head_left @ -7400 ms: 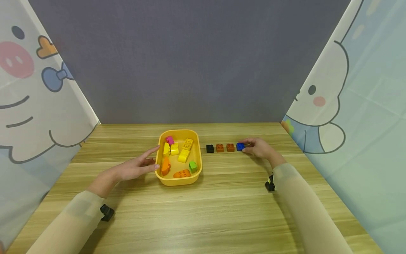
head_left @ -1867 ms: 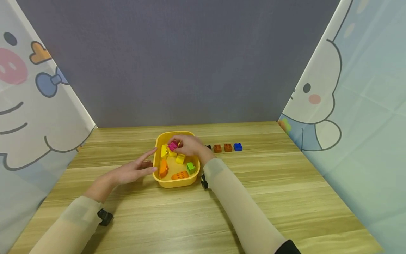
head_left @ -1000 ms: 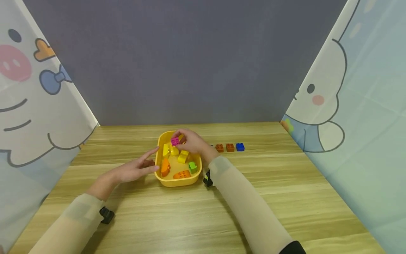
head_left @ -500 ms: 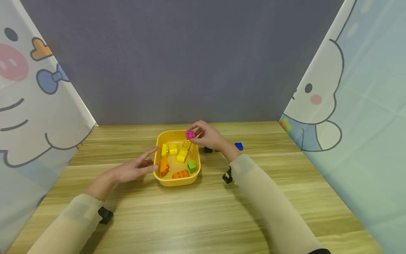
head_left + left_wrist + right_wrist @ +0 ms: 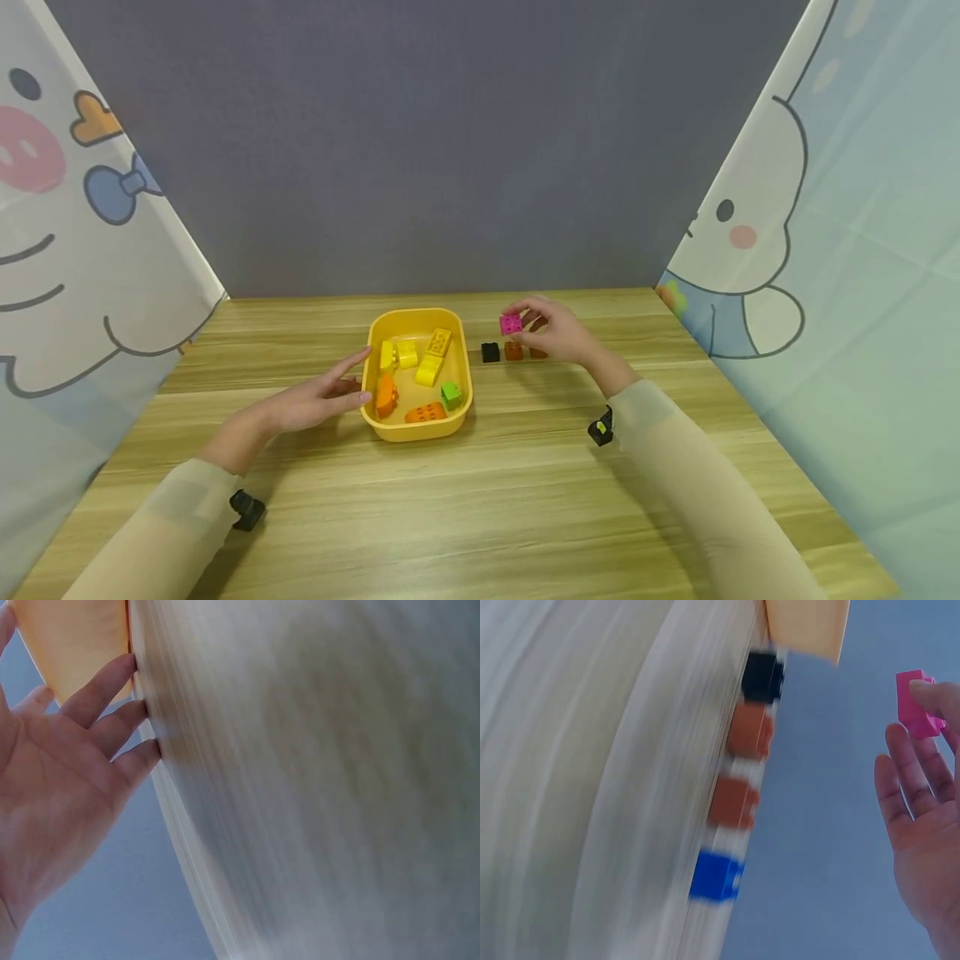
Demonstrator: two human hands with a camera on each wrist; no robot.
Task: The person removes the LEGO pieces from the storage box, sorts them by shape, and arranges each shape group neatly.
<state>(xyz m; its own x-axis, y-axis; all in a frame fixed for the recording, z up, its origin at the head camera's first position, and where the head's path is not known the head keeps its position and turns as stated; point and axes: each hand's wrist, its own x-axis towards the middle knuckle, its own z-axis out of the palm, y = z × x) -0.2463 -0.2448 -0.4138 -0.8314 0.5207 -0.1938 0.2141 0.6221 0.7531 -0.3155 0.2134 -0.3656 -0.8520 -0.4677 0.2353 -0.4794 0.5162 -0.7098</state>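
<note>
A pink building block is pinched between the thumb and fingers of my right hand, raised above the row on the table. In the right wrist view that pink block is well clear of the tabletop. Beneath it run a black block, two brown blocks and a blue block; my hand hides the blue one in the head view. My left hand has its fingers spread against the left side of a yellow bin; the left wrist view shows the fingertips at its wall.
Inside the bin lie yellow blocks, orange blocks and a green block. A grey panel stands behind the wooden table, and printed cloths hang on both sides.
Earlier, my right hand let go of the blue block at the row's right end. It then picked the pink block out of the bin and carried it right. My left hand stayed at the bin.
</note>
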